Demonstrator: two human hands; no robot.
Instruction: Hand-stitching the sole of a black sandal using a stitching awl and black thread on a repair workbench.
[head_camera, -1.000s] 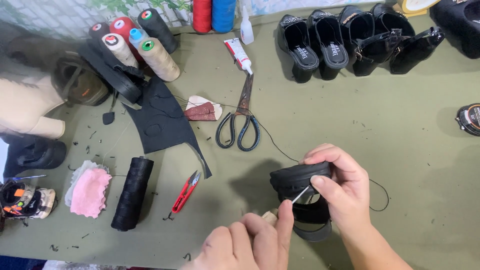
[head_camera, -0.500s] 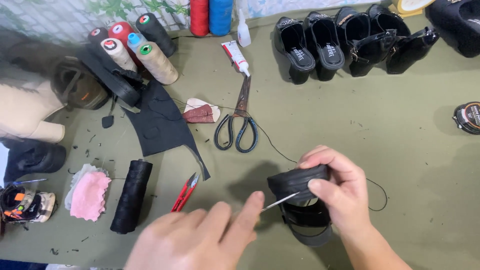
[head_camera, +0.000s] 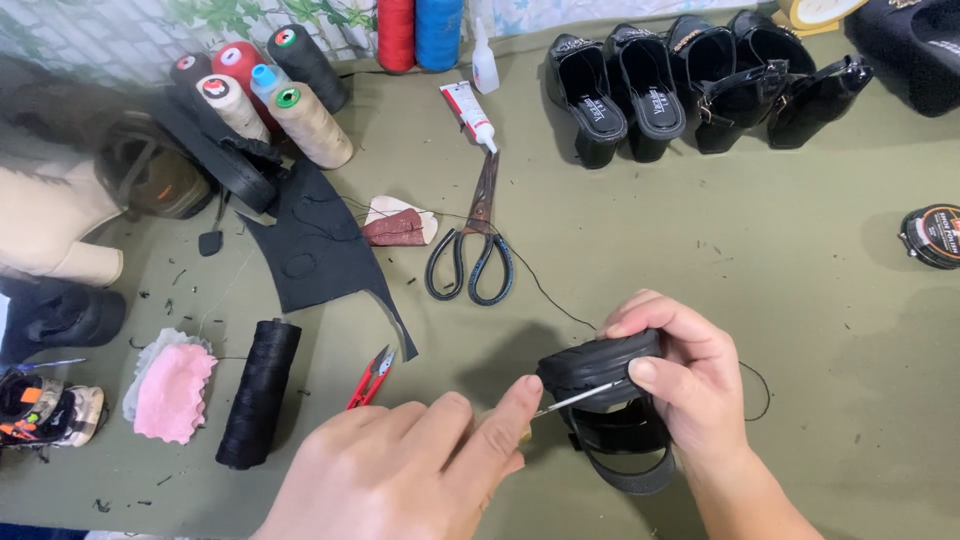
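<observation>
Near the table's front edge, the right hand (head_camera: 690, 385) clamps a light, pliable black sandal (head_camera: 610, 400) by its sole while the left hand (head_camera: 410, 470) pinches what looks like a needle (head_camera: 580, 398), best held at its butt.

The right hand (head_camera: 690, 385) hides much of the black strapped sandal (head_camera: 615, 420). The far-right round black tin (head_camera: 933, 236) (lid print unreadable) is cut off.

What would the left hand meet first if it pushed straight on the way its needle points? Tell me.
Likely the black shoe held by the right hand: the left hand aims its needle at the sole's edge, apparently already touching.
</observation>
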